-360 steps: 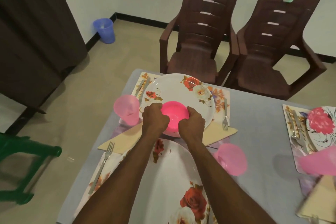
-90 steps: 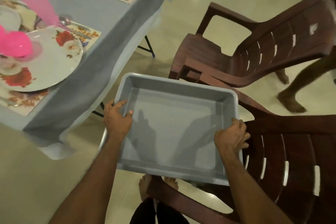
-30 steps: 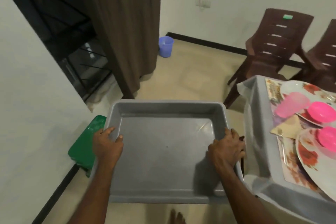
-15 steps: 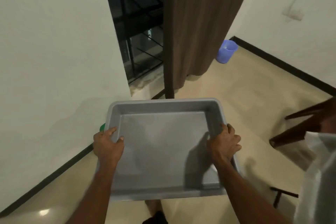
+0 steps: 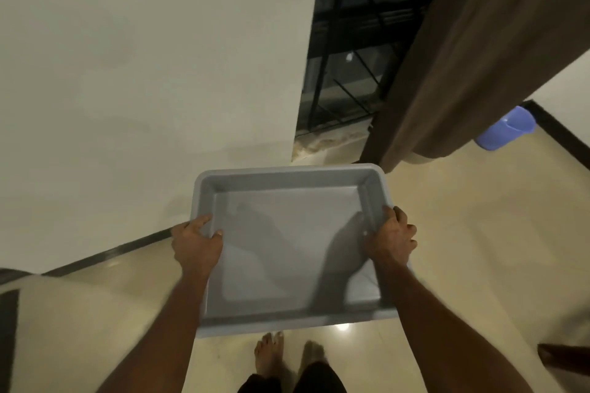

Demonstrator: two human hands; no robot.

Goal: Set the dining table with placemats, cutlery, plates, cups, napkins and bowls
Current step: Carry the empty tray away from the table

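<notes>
The big grey plastic tray (image 5: 290,246) was held out flat, above the shiny cream floor (image 5: 463,233), with nothing in it. The left hand (image 5: 196,244) gripped its 9 o'clock rim, thumb inside. The right hand (image 5: 391,238) gripped the 3 o'clock rim the same way. The dining table was not in view. A white wall (image 5: 143,73) stood close at 11 o'clock and a long brown curtain (image 5: 479,57) hung at 1 o'clock. The tray could have bumped either one. Bare feet (image 5: 268,357) on that smooth floor could have slipped.
</notes>
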